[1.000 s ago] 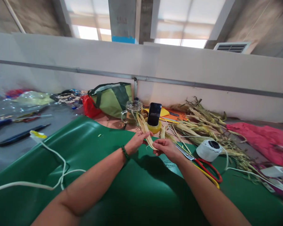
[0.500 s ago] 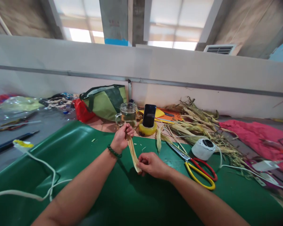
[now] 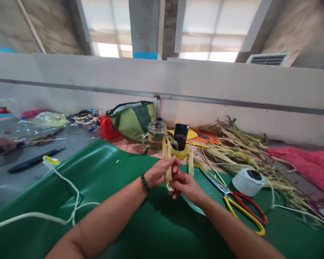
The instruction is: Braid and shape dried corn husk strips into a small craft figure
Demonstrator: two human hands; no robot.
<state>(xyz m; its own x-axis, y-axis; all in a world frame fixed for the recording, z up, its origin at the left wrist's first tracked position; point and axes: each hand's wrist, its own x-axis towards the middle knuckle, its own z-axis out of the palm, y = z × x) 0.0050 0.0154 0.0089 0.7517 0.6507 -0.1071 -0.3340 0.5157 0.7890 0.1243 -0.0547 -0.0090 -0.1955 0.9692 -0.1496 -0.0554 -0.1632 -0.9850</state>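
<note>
A pale, folded strip of corn husk stands upright between my hands, above the green mat. My left hand, with a dark green bead bracelet at the wrist, pinches the strip around its middle. Close against it, my right hand has its fingers closed on the strip's lower part. Just behind the husk are a glass mug of clear liquid and a phone propped on a yellow tape roll. A small loose husk piece lies right of the tape.
Scissors with red and yellow handles and a white twine roll lie to the right. Dried husks are heaped behind them. A white cable crosses the mat's left side. Another person's hand shows at the far left.
My hands have come together, the left lower on the husk. The strip now stands up as a folded loop rather than stretched between them. The view has turned slightly left.
</note>
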